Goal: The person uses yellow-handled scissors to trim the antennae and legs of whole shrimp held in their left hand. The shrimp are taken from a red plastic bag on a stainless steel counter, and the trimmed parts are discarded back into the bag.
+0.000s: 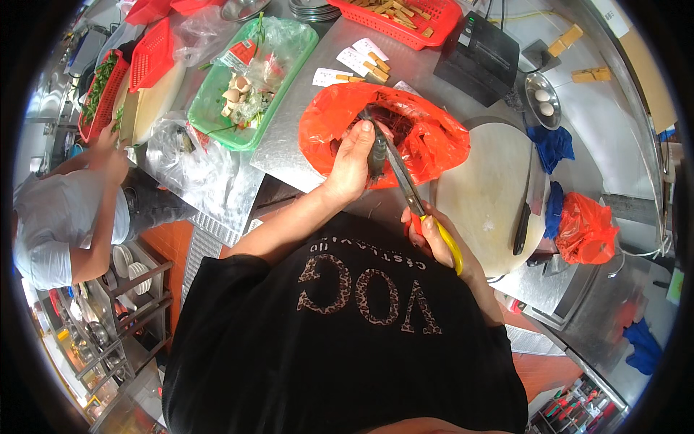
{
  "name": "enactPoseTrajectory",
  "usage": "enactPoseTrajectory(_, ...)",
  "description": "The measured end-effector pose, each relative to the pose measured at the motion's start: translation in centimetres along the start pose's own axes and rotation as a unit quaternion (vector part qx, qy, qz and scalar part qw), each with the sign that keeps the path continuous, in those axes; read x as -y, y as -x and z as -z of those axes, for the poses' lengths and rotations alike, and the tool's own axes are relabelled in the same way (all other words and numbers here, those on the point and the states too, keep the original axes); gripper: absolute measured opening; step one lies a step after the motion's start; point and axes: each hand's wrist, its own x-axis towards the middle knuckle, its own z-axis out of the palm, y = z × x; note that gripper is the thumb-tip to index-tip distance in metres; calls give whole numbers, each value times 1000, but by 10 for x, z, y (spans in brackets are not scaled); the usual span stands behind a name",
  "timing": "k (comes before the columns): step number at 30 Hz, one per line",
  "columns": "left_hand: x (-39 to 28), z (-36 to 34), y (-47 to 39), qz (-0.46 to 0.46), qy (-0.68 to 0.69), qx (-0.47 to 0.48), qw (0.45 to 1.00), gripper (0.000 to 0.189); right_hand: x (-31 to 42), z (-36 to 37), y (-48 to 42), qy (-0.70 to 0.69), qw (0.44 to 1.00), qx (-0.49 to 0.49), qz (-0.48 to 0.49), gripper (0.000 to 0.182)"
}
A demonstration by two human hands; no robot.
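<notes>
Over a red plastic bag (434, 146) on the steel counter, my left hand (352, 160) holds a dark shrimp or similar shellfish (378, 154) between thumb and fingers. My right hand (436, 233) grips the red and yellow handles of a pair of scissors (404, 176). Their metal blades reach up beside the shellfish and overlap the bag's opening. More dark contents show inside the bag, too shaded to name surely.
Right of the bag, a kitchen knife (523, 217) lies on a round cutting board (482, 190). A green plastic-lined basket (303, 59) holds eggshells and scraps. Behind stand a black printer-like box (480, 57) and a red basket of clothespins (417, 38). Another person (70, 217) works at far left.
</notes>
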Motion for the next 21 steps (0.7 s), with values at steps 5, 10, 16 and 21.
enactPoseTrajectory(5, 3, -4, 6, -18, -73, -15, 997, 35, -4, -5, -6, 7, 1000, -11, 1, 32)
enactPoseTrajectory(10, -4, 11, 7, -51, -176, 48, 982, 32, -7, -2, -4, 14, 1000, -15, 0, 29)
enactPoseTrajectory(16, -23, 10, 13, -61, -336, 72, 937, 32, 0, -4, 4, 56, 998, -17, -9, 31)
enactPoseTrajectory(21, -85, 26, 50, -58, -459, 112, 879, 35, 19, -2, 7, 75, 995, 63, -2, 40)
